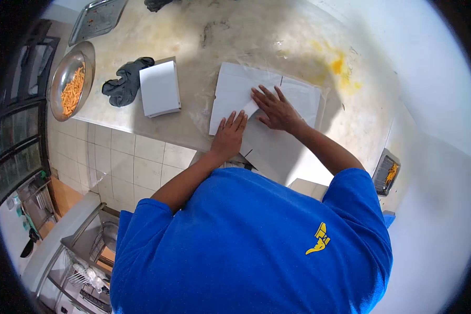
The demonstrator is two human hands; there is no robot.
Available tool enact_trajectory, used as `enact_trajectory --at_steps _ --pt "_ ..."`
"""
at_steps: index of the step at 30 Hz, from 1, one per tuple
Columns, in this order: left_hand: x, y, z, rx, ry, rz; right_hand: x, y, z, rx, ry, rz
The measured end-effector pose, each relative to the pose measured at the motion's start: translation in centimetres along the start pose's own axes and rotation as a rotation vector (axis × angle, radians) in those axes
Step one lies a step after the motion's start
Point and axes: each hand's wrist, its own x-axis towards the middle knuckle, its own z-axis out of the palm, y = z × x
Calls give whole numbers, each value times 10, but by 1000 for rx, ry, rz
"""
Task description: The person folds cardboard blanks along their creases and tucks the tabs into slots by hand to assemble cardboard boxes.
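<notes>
A large white cardboard sheet (230,83) with dark marks on its edges lies on the table, reaching over the front edge toward my body. My left hand (229,138) rests on its left part, fingers stretched out and pointing away from me. Farther right, my right hand (277,110) lies on the same sheet with its fingers spread. Between the two hands a narrow strip of the white material shows, perhaps a raised flap; I cannot tell. To the left stands a white folded box (159,88), apart from both hands.
A dark crumpled cloth or glove (124,82) touches the box's left side. Near the table's left end sits a metal bowl (56,83) holding orange pieces. A metal tray (97,20) lies behind it. Yellow stains mark the table (246,31). A small tray (380,175) is at right.
</notes>
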Motion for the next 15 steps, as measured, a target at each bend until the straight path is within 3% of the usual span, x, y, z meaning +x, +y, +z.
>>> enact_trajectory --at_steps 3,8,12,15 --pt "-4 8 11 23 -45 4 -14 -9 22 -19 -64 117" --pt "-12 3 8 26 -69 81 -21 -1 29 79 10 47" --pt "-11 -6 2 67 -125 126 -20 22 34 -35 2 38" --pt "-25 -12 -4 61 -128 139 -19 29 28 -93 -27 181"
